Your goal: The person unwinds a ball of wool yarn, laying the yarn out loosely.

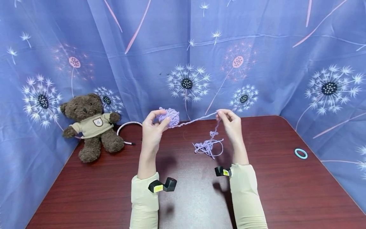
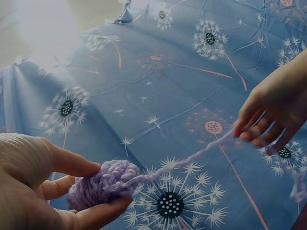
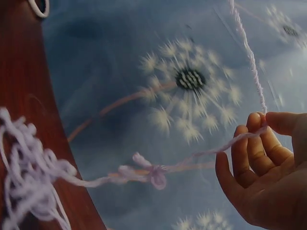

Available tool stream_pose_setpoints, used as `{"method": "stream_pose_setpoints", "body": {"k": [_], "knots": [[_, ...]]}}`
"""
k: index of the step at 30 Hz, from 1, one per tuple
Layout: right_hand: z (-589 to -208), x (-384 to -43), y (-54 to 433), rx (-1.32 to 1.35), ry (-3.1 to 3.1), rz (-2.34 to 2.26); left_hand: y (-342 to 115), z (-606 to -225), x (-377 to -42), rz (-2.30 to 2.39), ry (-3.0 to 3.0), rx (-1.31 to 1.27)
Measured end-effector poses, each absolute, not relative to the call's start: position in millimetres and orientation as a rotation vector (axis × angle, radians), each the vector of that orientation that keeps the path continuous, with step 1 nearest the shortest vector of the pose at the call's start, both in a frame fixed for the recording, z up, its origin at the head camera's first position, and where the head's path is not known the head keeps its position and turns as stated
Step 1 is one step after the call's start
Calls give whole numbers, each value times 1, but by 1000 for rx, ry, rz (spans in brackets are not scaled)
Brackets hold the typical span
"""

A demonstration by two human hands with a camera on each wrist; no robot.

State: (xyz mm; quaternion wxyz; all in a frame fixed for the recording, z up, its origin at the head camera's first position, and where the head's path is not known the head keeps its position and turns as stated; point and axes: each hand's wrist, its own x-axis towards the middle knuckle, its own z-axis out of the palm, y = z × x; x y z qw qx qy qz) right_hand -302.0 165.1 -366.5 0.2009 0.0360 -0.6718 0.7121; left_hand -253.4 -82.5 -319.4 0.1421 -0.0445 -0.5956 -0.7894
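Observation:
My left hand [image 1: 152,128] grips a small ball of lilac yarn [image 1: 172,117], thumb on one side and fingers on the other, raised above the table. From the ball a strand [image 2: 184,162] runs taut to my right hand [image 1: 232,124], which pinches it between thumb and fingertips. Past that pinch, the yarn hangs down with small knots [image 3: 153,175] in it. It leads to a loose tangle of lilac yarn [image 1: 208,148] on the table below, just left of the right forearm.
On the left of the dark red table [image 1: 194,197] a brown teddy bear [image 1: 94,127] in a beige shirt leans by the blue curtain [image 1: 143,63]. Beside it lies a white cord-like loop [image 1: 128,123]. A light blue ring [image 1: 301,154] lies near the right edge.

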Motion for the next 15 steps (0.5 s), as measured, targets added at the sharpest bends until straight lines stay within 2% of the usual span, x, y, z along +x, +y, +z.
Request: {"method": "stream_pose_setpoints", "body": {"k": [10,15], "knots": [[-367,-298,125,275,-2077,1922,-81,-321,-254,-2280,-1763,-122],[-367,-294,112,446,-2237,1829,-80,-321,-254,-2287,-1759,-131]]}}
